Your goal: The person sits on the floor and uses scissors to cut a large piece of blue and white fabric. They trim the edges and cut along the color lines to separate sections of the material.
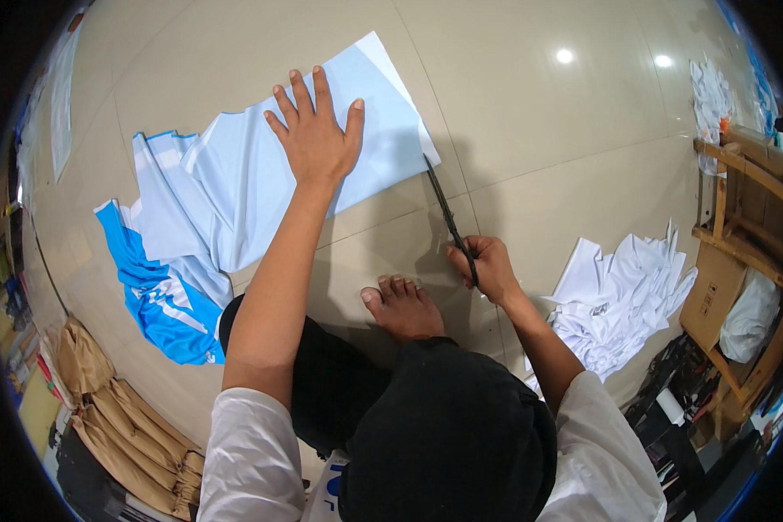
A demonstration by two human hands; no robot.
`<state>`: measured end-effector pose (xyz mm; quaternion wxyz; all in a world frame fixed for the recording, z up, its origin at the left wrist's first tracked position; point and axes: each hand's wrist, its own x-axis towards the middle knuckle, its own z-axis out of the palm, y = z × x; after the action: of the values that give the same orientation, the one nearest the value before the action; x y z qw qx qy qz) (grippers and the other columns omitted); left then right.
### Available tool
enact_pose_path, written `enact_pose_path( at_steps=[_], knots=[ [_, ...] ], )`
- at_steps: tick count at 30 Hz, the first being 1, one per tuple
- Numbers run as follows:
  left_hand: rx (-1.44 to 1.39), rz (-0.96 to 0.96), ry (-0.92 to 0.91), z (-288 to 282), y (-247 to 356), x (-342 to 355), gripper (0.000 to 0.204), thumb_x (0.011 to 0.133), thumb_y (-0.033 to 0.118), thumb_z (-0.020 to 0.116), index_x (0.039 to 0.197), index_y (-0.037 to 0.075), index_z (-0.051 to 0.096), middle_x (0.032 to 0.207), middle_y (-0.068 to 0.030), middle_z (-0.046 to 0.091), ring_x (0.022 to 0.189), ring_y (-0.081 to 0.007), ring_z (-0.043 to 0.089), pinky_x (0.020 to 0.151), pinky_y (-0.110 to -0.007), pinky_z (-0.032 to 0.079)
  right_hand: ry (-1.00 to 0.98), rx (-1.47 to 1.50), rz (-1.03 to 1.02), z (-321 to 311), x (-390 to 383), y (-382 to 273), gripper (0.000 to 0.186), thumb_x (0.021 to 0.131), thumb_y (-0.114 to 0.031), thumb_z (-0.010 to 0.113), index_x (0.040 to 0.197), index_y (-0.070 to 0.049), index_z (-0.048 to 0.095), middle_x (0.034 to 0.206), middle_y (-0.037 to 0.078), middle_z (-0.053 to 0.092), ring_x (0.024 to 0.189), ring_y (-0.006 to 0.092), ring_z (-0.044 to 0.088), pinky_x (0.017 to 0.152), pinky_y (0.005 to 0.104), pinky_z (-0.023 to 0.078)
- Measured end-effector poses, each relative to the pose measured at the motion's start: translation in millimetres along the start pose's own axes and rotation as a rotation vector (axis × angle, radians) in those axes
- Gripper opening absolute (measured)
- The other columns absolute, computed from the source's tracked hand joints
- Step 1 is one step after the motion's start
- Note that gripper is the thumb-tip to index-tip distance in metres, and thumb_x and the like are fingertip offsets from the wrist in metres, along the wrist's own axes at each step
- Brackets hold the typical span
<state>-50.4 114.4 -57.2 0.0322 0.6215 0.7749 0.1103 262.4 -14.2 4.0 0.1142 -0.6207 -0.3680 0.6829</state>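
Observation:
A pale blue piece of fabric (378, 130) with a white strip along its right edge lies spread on the tiled floor. My left hand (316, 139) rests flat on it, fingers spread. In my right hand (489, 268) is a pair of black scissors (445, 207), gripped by the handles. The blades point up and left, their tips at the lower right corner of the fabric's white edge. Toward the left the fabric bunches into folds, beside a bright blue part (167, 313) with a white print.
A heap of white cloth scraps (613, 291) lies right of my right forearm. Farther right are a wooden frame (739, 248), a cardboard box (713, 291) and a white bag (751, 317). Tan cloth (122, 426) hangs at the lower left. My bare foot (402, 311) is on the floor between my arms.

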Motion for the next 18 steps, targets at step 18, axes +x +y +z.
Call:
enact_pose_path(
  at_steps=[18],
  knots=[
    [-0.008,-0.002,0.001,-2.1,0.1,-0.3,0.087,0.111,0.063,0.046,0.176,0.007,0.030,0.181,-0.0298,0.023,0.167,-0.0565,0.012,0.132,-0.074,0.004,0.042,-0.061,-0.013,4.1,5.4,-0.7,0.037,0.098,-0.026,0.083,0.075,-0.001,0.068,0.059,0.001,0.059,0.050,0.0097,0.054,0.045,0.0314,0.038]
  ],
)
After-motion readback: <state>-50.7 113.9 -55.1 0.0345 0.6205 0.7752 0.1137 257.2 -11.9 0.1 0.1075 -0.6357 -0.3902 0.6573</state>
